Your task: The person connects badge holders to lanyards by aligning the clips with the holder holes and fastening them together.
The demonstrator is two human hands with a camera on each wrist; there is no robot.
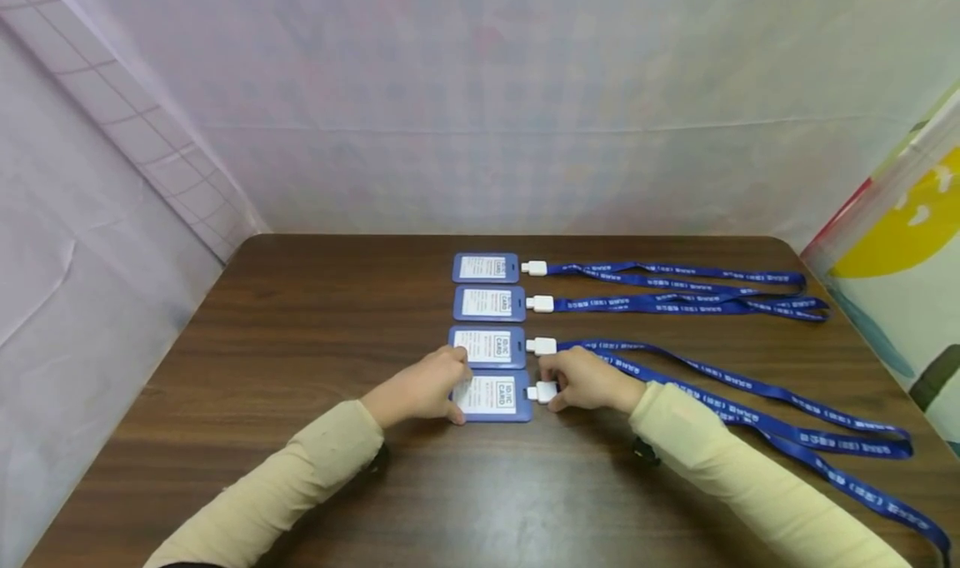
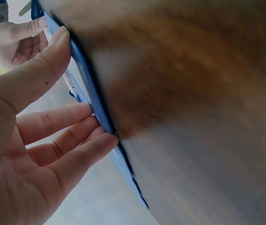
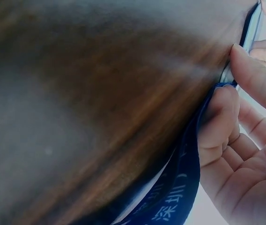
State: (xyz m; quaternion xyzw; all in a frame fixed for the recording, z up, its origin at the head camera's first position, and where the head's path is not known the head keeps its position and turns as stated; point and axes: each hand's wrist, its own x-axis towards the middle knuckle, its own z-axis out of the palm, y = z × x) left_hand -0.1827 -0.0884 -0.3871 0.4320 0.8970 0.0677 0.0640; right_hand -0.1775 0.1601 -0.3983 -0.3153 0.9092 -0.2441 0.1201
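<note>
Now, my grip: left hand point(image 1: 423, 389) pinched the nearest badge holder point(image 1: 491, 396); right hand point(image 1: 588, 381) pinched its white clip point(image 1: 543, 392).
Risk: I judged the clip could unsnap beside my right fingers.

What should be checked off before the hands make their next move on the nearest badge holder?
1. Left hand holds the nearest badge holder at its left edge: ok.
2. Right hand pinches the white clip: ok.
3. Clip fully seated in the holder: cannot tell, the fingers cover the joint.
4. Holder in line with the other three holders: ok.
5. Its lanyard lies flat on the table, untangled: ok as far as visible.
</note>
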